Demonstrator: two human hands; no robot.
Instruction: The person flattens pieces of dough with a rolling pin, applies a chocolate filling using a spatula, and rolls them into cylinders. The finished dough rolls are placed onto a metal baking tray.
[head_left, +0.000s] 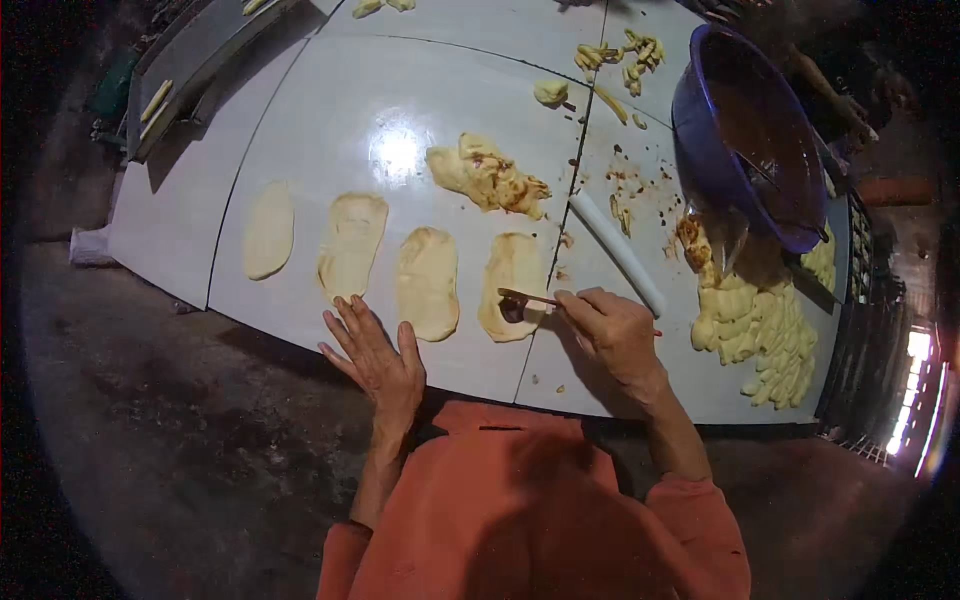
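My right hand (pixel 610 330) grips a thin brown spreader (pixel 522 295), whose end touches a dark blob of filling (pixel 513 309) on the rightmost flattened oval of pale dough (pixel 510 255). My left hand (pixel 370 355) has its fingers spread, the tips at the lower edge of another oval (pixel 350 240). Between these lies a third oval (pixel 428 280), and one more (pixel 268 230) sits at the far left. Beyond them is a lumpy piece of dough (pixel 480 175) with brown smears. A white rolling pin (pixel 615 250) lies just beyond my right hand.
A big purple basin (pixel 697 90) with brown contents stands at the right, beside many piled pale dough pieces (pixel 750 350). Small dough scraps (pixel 640 60) lie at the back. A metal tray (pixel 175 65) is at the upper left of the white table (pixel 180 230).
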